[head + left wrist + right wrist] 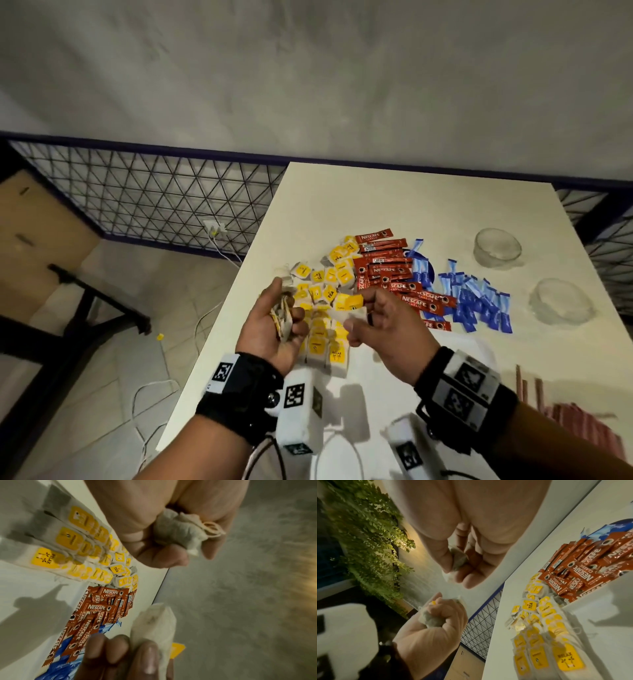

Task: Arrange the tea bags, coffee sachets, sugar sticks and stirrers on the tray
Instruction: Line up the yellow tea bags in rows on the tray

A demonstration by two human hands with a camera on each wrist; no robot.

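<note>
- The tea bags (322, 301) lie in a yellow-tagged heap at table centre, its near rows already lined up neatly, the far part loose.
- The left hand (274, 329) grips a small bundle of tea bags (282, 317), fingers curled round it.
- The right hand (387, 325) pinches a single tea bag (347, 304) between thumb and fingers.
- At 3 o'clock from the heap, coffee sachets (394, 274) lie jumbled; further that way, sugar sticks (476, 298) are scattered.
- Stirrers (568, 421) lie at about 5 o'clock, near the table (376, 198) edge.
- Judging by this, sorting is early: only tea is partly ordered. The tray cannot be made out.
</note>
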